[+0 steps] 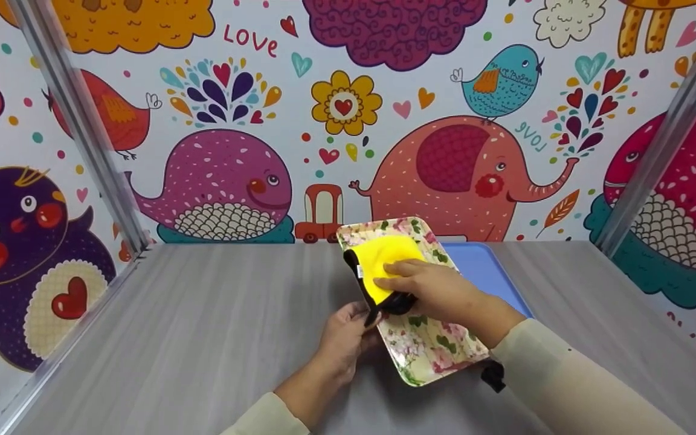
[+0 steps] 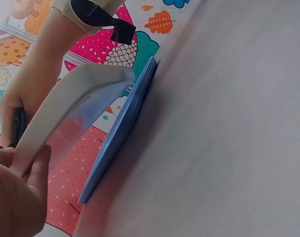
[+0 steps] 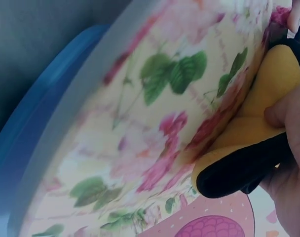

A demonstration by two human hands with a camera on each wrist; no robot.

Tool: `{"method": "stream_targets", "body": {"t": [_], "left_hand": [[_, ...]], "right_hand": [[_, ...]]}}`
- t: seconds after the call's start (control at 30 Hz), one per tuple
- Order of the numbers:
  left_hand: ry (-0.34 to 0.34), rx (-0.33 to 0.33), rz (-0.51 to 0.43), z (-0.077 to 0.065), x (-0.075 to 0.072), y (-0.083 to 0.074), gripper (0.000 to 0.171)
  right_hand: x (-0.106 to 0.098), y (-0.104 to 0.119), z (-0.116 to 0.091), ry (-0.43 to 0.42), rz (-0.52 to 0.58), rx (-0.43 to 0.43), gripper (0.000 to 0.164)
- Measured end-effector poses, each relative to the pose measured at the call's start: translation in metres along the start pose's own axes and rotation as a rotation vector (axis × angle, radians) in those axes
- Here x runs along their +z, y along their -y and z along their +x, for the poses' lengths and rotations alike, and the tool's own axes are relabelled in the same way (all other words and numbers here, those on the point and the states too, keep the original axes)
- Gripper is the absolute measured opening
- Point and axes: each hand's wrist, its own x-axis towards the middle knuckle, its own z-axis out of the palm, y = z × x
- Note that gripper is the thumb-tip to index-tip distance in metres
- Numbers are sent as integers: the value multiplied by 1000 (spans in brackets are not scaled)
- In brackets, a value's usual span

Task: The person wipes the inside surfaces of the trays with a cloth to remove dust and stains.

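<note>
My left hand [image 1: 341,341] grips the left edge of a tray with a floral print [image 1: 444,347], which is tilted up off the table. In the left wrist view the thumb and fingers of the left hand [image 2: 17,197] pinch the pale rim of the floral tray [image 2: 66,94]. My right hand [image 1: 444,293] holds a folded yellow cloth with black edging [image 1: 381,257] against the tray's printed face. Up close in the right wrist view, the yellow cloth [image 3: 243,123] is bunched under the fingers, touching the floral surface.
A blue tray [image 1: 493,275] lies flat on the grey table [image 1: 215,338], behind and right of the floral one. Colourful cartoon-printed panels [image 1: 348,157] stand at the back and sides, with metal posts [image 1: 82,121] at the corners. A black strap hangs at the right sleeve.
</note>
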Motion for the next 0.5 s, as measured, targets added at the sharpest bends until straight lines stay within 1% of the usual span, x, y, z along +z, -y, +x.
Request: {"method": "stream_targets", "body": {"t": [0.07, 0.17, 0.27, 0.4, 0.5], "left_hand": [[8, 15, -6, 0, 0, 0, 32], [20, 33, -22, 0, -1, 0, 28], [20, 43, -28, 1, -1, 1, 25], [12, 30, -24, 0, -1, 0, 24], [15, 23, -33, 0, -1, 0, 25]], "right_hand": [[0, -4, -1, -18, 11, -15, 70], [-2, -8, -1, -32, 24, -7, 65], [-2, -12, -1, -13, 37, 43, 62], [-1, -16, -1, 23, 62, 127, 62], [0, -19, -3, 17, 59, 158, 61]]}}
